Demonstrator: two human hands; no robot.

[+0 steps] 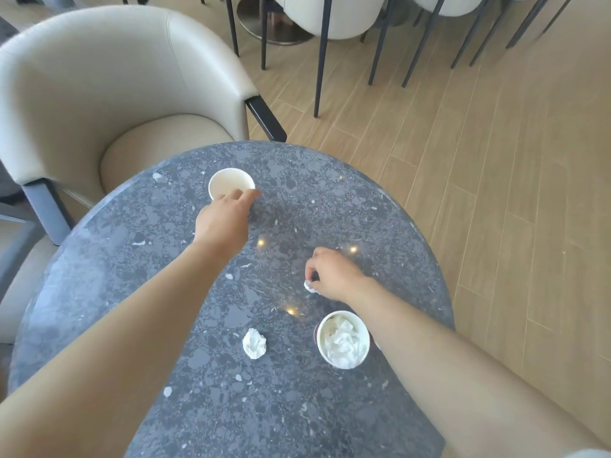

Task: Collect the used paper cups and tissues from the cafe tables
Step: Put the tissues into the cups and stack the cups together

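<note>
Cups (228, 181) on stone table (231, 408), wood floor (496, 160)

Mostly open tabletop, few bumps
Far right of the table (347, 206) is bare. Empty cup (231, 182) far side, crumpled tissue (254, 343) and stuffed cup (344, 340) near side, right hand (334, 274) pinching a tissue scrap (309, 286) between; armchair (99, 77) hugs the far-left rim.

Left hand (221, 219) hides far cup (231, 181) near rim; tissue scrap (309, 286) mostly inside right hand (334, 276).

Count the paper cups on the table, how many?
2. The far cup, empty, is by the left hand; the near cup, stuffed with tissue, stands by the right forearm. None looks hidden.
</note>
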